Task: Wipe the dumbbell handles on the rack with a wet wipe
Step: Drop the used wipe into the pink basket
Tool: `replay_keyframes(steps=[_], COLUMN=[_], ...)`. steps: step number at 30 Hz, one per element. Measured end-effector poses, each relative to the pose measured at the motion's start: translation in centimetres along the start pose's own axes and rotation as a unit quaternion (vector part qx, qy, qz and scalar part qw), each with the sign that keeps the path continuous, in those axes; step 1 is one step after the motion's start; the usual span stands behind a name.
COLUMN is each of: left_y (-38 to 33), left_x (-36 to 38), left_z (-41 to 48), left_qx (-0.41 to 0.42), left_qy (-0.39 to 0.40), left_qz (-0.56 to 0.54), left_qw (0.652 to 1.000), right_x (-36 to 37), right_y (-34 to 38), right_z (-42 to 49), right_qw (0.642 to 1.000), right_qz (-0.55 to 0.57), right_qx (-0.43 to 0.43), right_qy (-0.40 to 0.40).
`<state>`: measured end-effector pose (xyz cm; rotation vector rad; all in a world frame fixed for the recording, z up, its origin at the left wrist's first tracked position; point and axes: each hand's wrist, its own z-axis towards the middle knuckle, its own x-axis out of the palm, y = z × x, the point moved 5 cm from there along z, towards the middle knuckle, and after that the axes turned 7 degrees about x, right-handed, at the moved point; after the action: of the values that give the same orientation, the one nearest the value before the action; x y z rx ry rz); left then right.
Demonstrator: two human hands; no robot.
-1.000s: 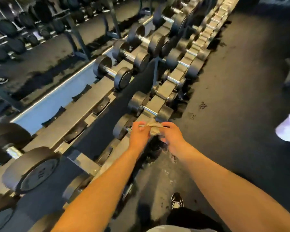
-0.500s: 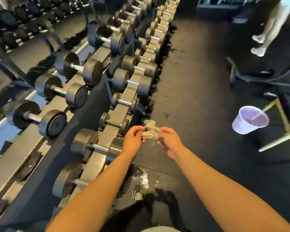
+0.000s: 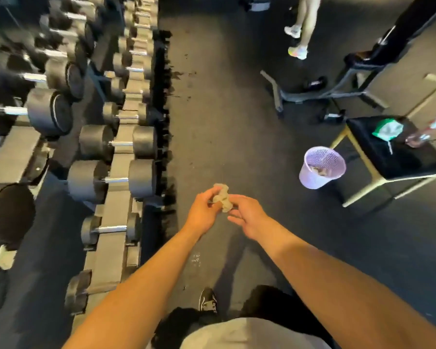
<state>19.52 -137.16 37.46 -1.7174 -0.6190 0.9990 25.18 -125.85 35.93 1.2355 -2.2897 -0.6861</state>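
A crumpled, greyish wet wipe (image 3: pixel 222 197) is pinched between my left hand (image 3: pixel 204 213) and my right hand (image 3: pixel 247 215), out over the dark floor in front of me. Both hands are to the right of the dumbbell rack (image 3: pixel 116 212) and touch none of it. The rack runs along the left side in tiers. Black dumbbells with chrome handles lie on it, such as one (image 3: pixel 116 180) on the lower row level with my hands and a smaller one (image 3: pixel 108 229) nearer to me.
A lilac mesh waste bin (image 3: pixel 321 170) with scraps inside stands on the floor at right. Beside it is a black stool (image 3: pixel 398 157) with a green packet (image 3: pixel 386 129). A bench frame (image 3: pixel 320 94) and another person's legs (image 3: pixel 301 26) are farther back.
My hands have come away from the lower-row dumbbell with the wipe, and my view has swung right, from the rack toward the floor, the bin and the stool.
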Motion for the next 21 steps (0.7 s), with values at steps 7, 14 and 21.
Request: replay_keyframes(steps=[7,14,21], left_y=[-4.6,-6.1,-8.2], left_x=[10.9,28.8,46.2], left_z=[19.6,39.7,53.9], left_qx=[-0.005,-0.063,-0.054], left_qy=[0.089,0.174,0.335], left_qz=[0.041,0.047,0.128], left_qw=[0.995,0.982,0.932], right_x=[-12.4,-31.0,-46.6], right_y=[12.1,22.4,30.6], right_z=[11.2,23.3,30.8], right_qw=[0.984,0.954,0.907], right_qz=[0.082,0.016,0.043], right_qx=[-0.06,-0.063,0.014], right_qy=[-0.144,-0.292,-0.418])
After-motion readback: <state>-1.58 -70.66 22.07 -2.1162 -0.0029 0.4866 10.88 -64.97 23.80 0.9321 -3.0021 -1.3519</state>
